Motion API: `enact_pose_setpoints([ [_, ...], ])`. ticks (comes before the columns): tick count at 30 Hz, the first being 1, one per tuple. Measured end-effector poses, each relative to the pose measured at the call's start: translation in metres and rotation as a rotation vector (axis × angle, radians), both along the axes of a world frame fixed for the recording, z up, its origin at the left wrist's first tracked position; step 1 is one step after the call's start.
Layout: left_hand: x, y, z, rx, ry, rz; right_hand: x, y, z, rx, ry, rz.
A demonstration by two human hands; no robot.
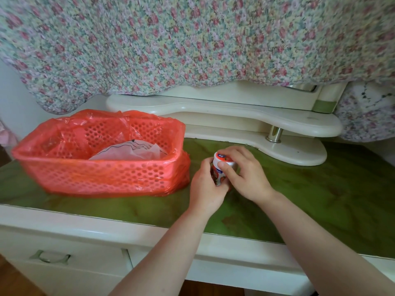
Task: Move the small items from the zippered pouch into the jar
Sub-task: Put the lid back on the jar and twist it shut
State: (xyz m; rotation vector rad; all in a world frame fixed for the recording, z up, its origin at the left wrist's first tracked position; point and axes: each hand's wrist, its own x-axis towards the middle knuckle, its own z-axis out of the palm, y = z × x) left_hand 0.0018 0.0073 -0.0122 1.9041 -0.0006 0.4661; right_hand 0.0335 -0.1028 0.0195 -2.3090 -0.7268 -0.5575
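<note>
A small white jar (218,171) with a red and white label stands on the green tabletop (320,199), right of the red basket. My left hand (206,189) wraps around its body from the left. My right hand (245,171) grips its white lid (222,159) from above and the right. The lid sits on the jar. A pale pouch-like item (132,151) with a dark curved line lies inside the basket; I cannot tell whether it is the zippered pouch.
A red perforated plastic basket (102,176) lined with a red plastic bag stands at the left of the table. A cream curved shelf (235,112) with a metal post (274,134) stands behind. Floral fabric (192,43) hangs above. A drawer (64,255) sits below the front edge.
</note>
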Motion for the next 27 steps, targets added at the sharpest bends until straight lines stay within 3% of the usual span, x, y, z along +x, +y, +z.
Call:
enact_pose_setpoints([
  [10,-0.001,0.000,0.002,-0.020,-0.001,-0.006,-0.006,-0.001,-0.008,0.040,-0.001,-0.023],
  [23,0.000,0.001,0.001,0.019,0.013,0.017,-0.001,0.010,-0.006,0.274,0.067,-0.129],
  [27,-0.001,0.001,0.003,0.011,0.015,0.017,-0.003,0.009,-0.011,0.241,0.043,-0.100],
])
